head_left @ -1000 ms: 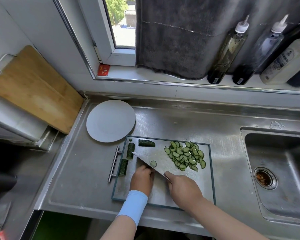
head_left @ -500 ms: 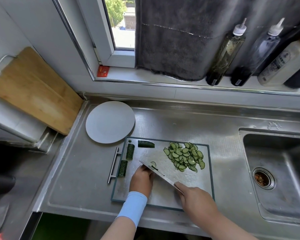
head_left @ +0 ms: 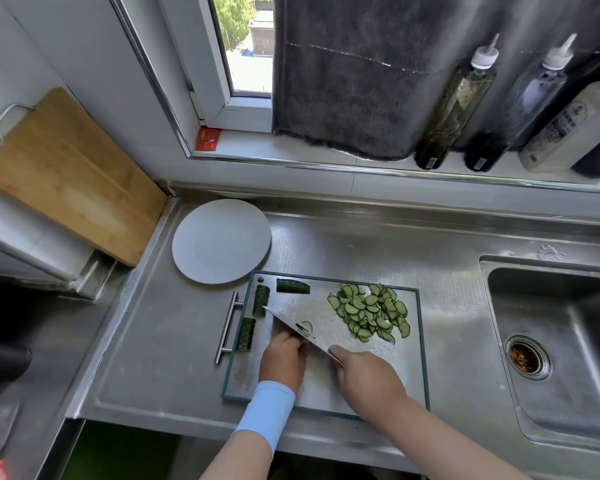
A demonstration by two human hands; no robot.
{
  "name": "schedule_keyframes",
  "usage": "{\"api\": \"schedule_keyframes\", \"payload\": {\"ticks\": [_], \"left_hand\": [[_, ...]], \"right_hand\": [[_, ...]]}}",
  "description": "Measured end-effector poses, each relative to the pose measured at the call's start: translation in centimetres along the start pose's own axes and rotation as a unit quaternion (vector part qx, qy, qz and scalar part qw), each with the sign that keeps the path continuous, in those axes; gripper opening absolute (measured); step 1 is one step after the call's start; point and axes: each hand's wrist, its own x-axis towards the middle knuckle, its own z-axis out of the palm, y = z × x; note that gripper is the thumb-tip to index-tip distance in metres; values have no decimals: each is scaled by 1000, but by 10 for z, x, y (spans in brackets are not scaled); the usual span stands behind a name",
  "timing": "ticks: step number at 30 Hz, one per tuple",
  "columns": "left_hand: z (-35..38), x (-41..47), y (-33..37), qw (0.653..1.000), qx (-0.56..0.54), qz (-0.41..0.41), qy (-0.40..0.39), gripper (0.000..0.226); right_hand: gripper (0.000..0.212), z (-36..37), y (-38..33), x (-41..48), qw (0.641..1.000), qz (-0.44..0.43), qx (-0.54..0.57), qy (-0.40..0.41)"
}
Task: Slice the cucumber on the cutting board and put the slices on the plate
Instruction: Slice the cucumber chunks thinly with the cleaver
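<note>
**Knife (head_left: 293,329) comes back down beside the left hand; plate (head_left: 221,241) has no slices yet**

Head camera, looking down at a steel counter with a sink at the right. The right hand (head_left: 368,379) is wrapped tightly around the knife handle. Half a second ago this hand had drawn back toward the near right corner of the cutting board (head_left: 409,375). It has now returned forward, to about where it was a second ago. The blade runs diagonally away to the left, with its tip just beside a short cucumber piece (head_left: 260,301).

The left hand (head_left: 284,355) has not shifted. It rests knuckles-up against the near side of the blade, fingers curled down. Whatever it steadies is hidden beneath it, so its grip cannot be told. One thin slice (head_left: 306,326) lies just beyond the blade, where it was before.

The pile of slices (head_left: 371,313) at the far right of the board looks unchanged. Two more uncut pieces lie at the board's far-left corner (head_left: 292,285) and left edge (head_left: 245,335). The plate stands just beyond the board's far-left corner.

This looks like one more stroke in steady chopping. Slicing appears well along but unfinished, and moving the slices has not begun.
</note>
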Motion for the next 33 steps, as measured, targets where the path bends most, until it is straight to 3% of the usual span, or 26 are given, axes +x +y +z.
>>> {"api": "schedule_keyframes", "payload": {"ticks": [18, 33], "left_hand": [[-3, -2, 3, 1000, 20, -1, 18, 18], [6, 0, -6, 1000, -13, 10, 21, 21]], "right_hand": [[24, -8, 17, -41, 1000, -6, -2, 18], [19, -3, 2, -4, 1000, 6, 12, -5]]}}
